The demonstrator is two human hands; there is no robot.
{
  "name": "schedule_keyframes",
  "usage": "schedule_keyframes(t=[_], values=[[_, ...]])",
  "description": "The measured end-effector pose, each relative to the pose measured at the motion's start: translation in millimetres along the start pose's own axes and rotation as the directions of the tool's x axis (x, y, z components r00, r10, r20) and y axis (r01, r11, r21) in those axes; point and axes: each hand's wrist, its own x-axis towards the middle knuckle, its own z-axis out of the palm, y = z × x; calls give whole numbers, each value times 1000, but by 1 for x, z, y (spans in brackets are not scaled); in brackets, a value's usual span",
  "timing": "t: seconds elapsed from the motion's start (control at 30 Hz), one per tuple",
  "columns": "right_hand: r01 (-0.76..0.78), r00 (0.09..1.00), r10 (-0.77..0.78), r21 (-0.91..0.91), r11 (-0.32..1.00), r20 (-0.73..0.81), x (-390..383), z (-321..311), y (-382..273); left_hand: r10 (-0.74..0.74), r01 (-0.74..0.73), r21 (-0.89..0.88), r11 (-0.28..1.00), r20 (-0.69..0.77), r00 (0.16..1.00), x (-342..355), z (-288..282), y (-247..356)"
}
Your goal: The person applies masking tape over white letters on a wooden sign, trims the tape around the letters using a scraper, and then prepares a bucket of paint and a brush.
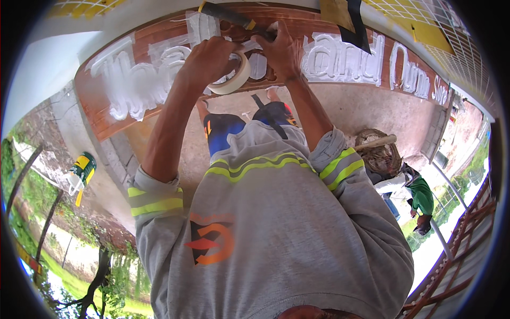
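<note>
Both forearms reach away from the body to a brown board [90, 98] bearing broad white lettering [342, 58], and the hands meet near its middle, just apart. The left hand [215, 57] is bent inward at the wrist, knuckles up, its fingers curled on a roll of pale tape [234, 83], which hangs directly below and to the right of those knuckles. The right hand [280, 50] stands more upright, wrist nearly straight and fingers flexed toward the roll — it appears closed on one end of a dark-handled tool [226, 15] with yellow bands, which slants up and leftward above both hands. To the right of the grip, a yellow-and-black flap [350, 24] overlaps the board's upper edge; below the grip lie the wearer's patterned shorts [226, 133] and grey shirt [276, 212]. Well apart, to the lower left, stands a green-and-yellow container [82, 167]; to the lower right are a round, woven-looking object [380, 154] and, beyond it, another person in a green top [422, 194]. The left forearm covers part of the lettering. The left fingertips are hidden, the small pale patch between the hands is hard to make out — tape or paint, one cannot tell — and the dark circular rim cuts off the outer surroundings.
</note>
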Motion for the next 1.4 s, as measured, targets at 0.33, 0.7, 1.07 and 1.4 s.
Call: schedule_keyframes(t=[0.33,0.7,1.07,1.4], values=[[-71,997,70,43,997,24,-12,-17,-3,9,-9,6,1000,6,1000,-8,-13,23],[-129,988,124,65,989,89,-12,-18,-11,229,-239,-26,971,-210,951,-5,-5,7],[-262,946,233,105,959,226,-9,-24,-3,134,-150,-83,985,-171,976,-7,-28,32],[-245,943,184,202,948,277,4,-34,-10,31,-45,-128,991,-110,993,-17,-21,19]])
